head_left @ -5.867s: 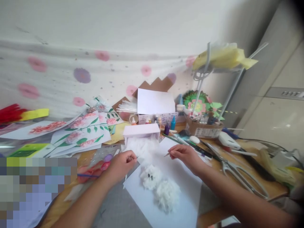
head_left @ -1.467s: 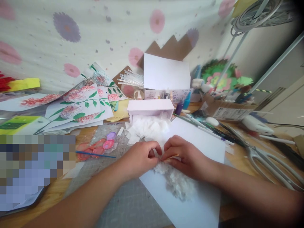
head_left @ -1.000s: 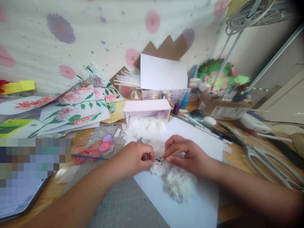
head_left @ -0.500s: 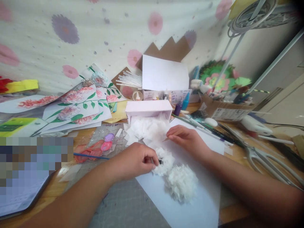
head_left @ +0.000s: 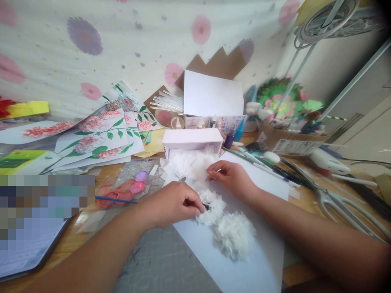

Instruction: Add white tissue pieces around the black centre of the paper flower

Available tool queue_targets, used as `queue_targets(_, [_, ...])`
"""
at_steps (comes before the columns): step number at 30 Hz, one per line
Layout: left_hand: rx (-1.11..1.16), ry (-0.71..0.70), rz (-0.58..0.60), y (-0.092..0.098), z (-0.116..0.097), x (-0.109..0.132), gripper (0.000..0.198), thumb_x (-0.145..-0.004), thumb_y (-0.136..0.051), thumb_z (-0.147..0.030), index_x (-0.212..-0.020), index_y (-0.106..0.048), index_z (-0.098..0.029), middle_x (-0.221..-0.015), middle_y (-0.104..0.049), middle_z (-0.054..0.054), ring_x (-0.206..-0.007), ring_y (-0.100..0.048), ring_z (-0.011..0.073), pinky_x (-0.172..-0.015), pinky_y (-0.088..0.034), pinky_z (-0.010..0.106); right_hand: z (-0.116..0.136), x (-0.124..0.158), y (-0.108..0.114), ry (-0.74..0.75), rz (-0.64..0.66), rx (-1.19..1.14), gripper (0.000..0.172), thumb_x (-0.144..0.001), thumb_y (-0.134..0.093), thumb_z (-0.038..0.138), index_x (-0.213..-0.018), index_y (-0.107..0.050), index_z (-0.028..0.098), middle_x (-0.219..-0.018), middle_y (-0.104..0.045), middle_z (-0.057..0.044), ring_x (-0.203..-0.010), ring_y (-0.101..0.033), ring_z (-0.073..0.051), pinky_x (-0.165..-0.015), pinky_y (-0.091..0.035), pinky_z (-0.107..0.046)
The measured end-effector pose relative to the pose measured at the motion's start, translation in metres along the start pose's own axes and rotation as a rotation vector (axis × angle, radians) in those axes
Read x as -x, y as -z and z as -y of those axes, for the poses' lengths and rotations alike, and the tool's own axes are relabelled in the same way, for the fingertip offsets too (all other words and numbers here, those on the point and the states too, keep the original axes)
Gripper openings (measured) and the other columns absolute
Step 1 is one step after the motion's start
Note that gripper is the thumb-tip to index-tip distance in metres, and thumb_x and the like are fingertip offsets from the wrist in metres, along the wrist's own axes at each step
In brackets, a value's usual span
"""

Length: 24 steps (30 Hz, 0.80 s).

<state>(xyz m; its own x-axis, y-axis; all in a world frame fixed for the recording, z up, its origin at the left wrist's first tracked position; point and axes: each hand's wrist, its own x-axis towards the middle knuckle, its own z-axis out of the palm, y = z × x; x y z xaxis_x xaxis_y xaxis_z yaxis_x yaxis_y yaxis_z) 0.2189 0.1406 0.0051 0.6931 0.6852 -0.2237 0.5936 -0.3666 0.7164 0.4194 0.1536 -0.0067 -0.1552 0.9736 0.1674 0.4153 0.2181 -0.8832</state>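
Observation:
My left hand (head_left: 180, 204) is closed, thumb and fingertips pinched at the left edge of a ruffled white paper flower (head_left: 215, 212) with a dark spot near its middle. Just beyond it, my right hand (head_left: 228, 176) has its fingertips drawn together at the right side of a pile of loose white paper pieces (head_left: 187, 163); what sits between them is too small to make out. A fuller white paper pompom (head_left: 234, 236) lies beside the flower, nearer to me. Both rest on a white sheet (head_left: 264, 256).
Behind the pile is an open white box (head_left: 193, 137). Scissors (head_left: 342, 203) and brushes lie on the right. A tablet (head_left: 33, 244) stands at the left, near a blue stick (head_left: 116, 200) and a grey cutting mat (head_left: 159, 256). Glue bottles (head_left: 229, 139) stand behind.
My right hand has moved left and slightly down toward the paper pile; the thin piece that showed at its fingertips is no longer visible. My left hand has stayed by the flower.

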Motion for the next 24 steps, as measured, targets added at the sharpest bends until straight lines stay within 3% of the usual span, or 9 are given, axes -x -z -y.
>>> queue_targets(4, [0.005,-0.009,0.006,0.001,0.000,0.000,0.022,-0.073,-0.052,-0.023,-0.086,-0.070,-0.026,-0.087,-0.069,-0.002,-0.076,-0.061,0.0140,-0.066,-0.043,0.021,0.019,0.011,0.011,0.069,-0.020,-0.263,0.020,-0.077,-0.062,0.027,-0.067,-0.055,0.011,-0.086,-0.061,-0.005,-0.068,-0.063,-0.014,-0.064,-0.053,-0.027])
queue_targets(9, [0.007,-0.019,0.017,0.002,-0.001,0.000,0.021,-0.074,-0.053,-0.024,-0.084,-0.070,-0.025,-0.083,-0.069,-0.003,-0.074,-0.061,0.0131,-0.063,-0.041,0.019,0.036,0.025,0.019,0.077,0.133,-0.434,0.020,-0.078,-0.062,0.029,-0.070,-0.056,0.012,-0.076,-0.060,-0.004,-0.067,-0.062,-0.013,-0.060,-0.051,-0.024])
queue_targets(14, [-0.022,-0.041,0.028,0.004,0.000,-0.001,0.019,-0.073,-0.052,-0.023,-0.080,-0.070,-0.023,-0.076,-0.068,-0.003,-0.069,-0.060,0.0120,-0.061,-0.040,0.019,0.032,0.031,0.012,0.049,0.271,-0.179,0.015,-0.077,-0.059,0.022,-0.066,-0.054,0.013,-0.082,-0.061,-0.004,-0.067,-0.060,-0.013,-0.060,-0.049,-0.024])
queue_targets(17, [-0.010,-0.040,0.021,0.004,0.000,-0.001,0.020,-0.073,-0.053,-0.023,-0.083,-0.070,-0.024,-0.079,-0.069,-0.003,-0.072,-0.060,0.0126,-0.064,-0.041,0.019,0.028,0.033,0.009,0.157,0.287,0.006,0.011,-0.077,-0.057,0.014,-0.065,-0.056,0.014,-0.082,-0.061,-0.003,-0.072,-0.058,-0.013,-0.063,-0.048,-0.022])
queue_targets(24, [0.001,-0.041,0.023,0.004,0.000,-0.001,0.022,-0.073,-0.053,-0.023,-0.087,-0.071,-0.026,-0.084,-0.070,-0.002,-0.077,-0.061,0.0140,-0.069,-0.043,0.020,0.026,0.038,0.008,0.366,0.357,0.193,0.012,-0.076,-0.056,0.004,-0.070,-0.058,0.014,-0.085,-0.060,-0.002,-0.073,-0.055,-0.010,-0.066,-0.044,-0.020])
